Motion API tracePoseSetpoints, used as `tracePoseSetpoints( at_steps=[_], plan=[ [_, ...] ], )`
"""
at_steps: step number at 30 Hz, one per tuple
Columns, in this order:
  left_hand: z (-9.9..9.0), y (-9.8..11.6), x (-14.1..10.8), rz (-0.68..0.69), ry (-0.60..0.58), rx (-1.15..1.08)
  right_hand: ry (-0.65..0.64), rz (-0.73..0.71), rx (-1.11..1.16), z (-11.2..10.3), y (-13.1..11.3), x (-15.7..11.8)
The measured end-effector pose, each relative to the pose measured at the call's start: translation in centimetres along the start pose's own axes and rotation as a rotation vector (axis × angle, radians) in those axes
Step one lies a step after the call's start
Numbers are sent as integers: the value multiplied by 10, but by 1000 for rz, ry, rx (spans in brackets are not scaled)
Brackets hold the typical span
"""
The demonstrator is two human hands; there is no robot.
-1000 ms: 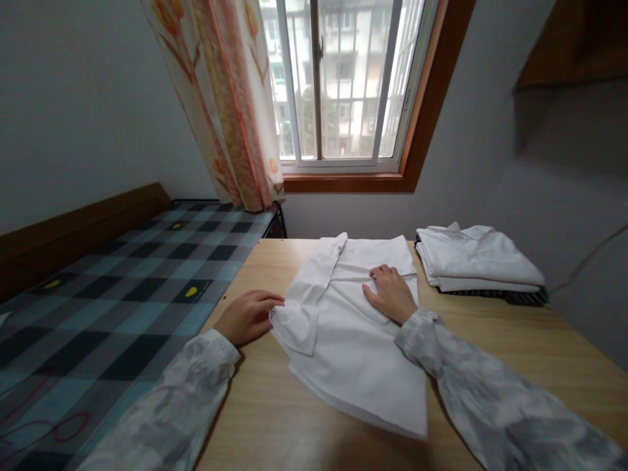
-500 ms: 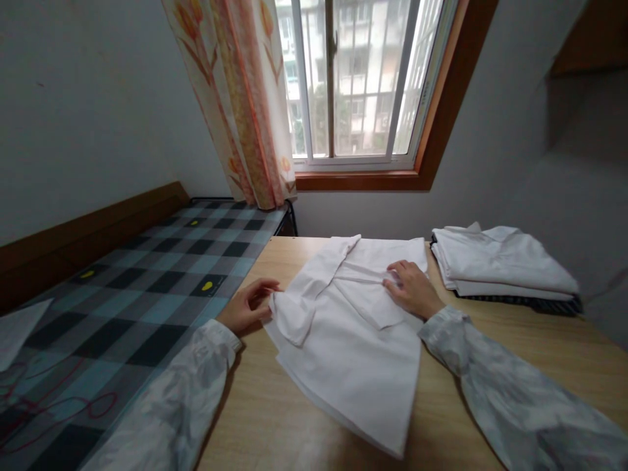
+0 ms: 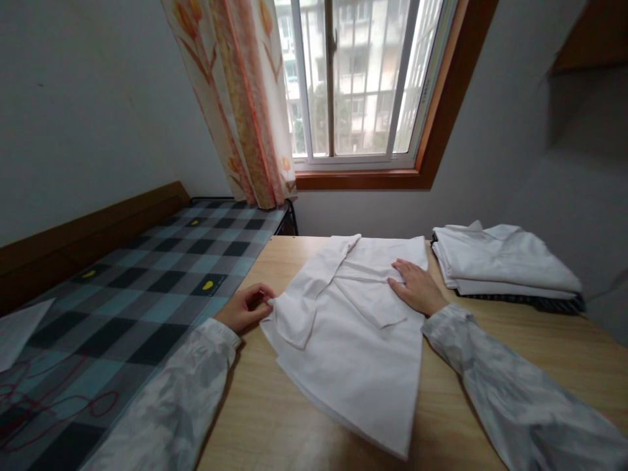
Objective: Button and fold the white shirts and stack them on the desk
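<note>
A white shirt (image 3: pixel 353 353) lies partly folded on the wooden table (image 3: pixel 255 399), with a folded-over flap along its left side and creased layers across the middle. At its left edge my left hand (image 3: pixel 249 306) is closed, thumb and fingertips pinching a corner of the cloth. My right hand (image 3: pixel 418 288) rests flat on the shirt's upper right part, fingers stretched out and pointing up and left. The shirt's lower corner reaches toward the near side of the table. Its collar cannot be made out.
A stack of folded white clothes (image 3: pixel 505 261) sits at the table's right back, on dark striped fabric. Left of the table is a bed with a checked cover (image 3: pixel 161 301), holding a red cord (image 3: pixel 101 402) and white paper (image 3: pixel 22 330). A curtain (image 3: pixel 250 104) hangs beside the window (image 3: pixel 363 78).
My right hand has shifted slightly right and flattened on the cloth. The left hand's fingers have closed on the shirt's left corner, which has moved slightly. The stack has not moved.
</note>
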State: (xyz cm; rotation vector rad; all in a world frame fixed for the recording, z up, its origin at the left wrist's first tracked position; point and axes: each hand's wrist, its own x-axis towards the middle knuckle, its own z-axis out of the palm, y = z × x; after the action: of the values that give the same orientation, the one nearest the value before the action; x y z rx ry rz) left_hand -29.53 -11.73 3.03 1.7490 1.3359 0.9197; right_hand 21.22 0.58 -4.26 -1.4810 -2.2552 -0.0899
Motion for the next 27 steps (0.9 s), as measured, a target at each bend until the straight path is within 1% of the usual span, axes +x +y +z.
tracePoseSetpoints(
  at_steps=[3, 8, 10, 15, 16, 19, 20, 21, 23, 25, 27],
  plan=[
    [1, -1, 2, -21, 44, -9, 1, -7, 10, 0, 1, 0],
    [-3, -5, 5, 24, 253, -197, -1, -10, 17, -1, 1, 0],
    [-8, -6, 4, 7, 269, -253, -4, -6, 15, -1, 0, 0],
    [-17, -7, -6, -115, 87, -420, 2, 4, 17, -2, 0, -1],
    [-18, -7, -7, -128, 85, -452, 3, 8, 17, -2, -1, -1],
    [-17, -3, -11, -140, 144, -517, 3, 15, 14, -2, -2, -1],
    [-17, -1, -11, -141, 139, -521, 3, 15, 14, -2, -2, -1],
    [-18, 1, -11, -135, 115, -510, 3, 16, 14, -2, -3, -1],
    [-20, 5, -12, -114, 19, -429, 2, 15, 13, -3, -3, -1],
    [-23, 11, -13, -86, -69, -297, 2, 16, 12, -3, -4, -1],
    [-22, 18, -15, -80, -119, -160, 0, 17, 14, -3, -4, -1]
  ],
)
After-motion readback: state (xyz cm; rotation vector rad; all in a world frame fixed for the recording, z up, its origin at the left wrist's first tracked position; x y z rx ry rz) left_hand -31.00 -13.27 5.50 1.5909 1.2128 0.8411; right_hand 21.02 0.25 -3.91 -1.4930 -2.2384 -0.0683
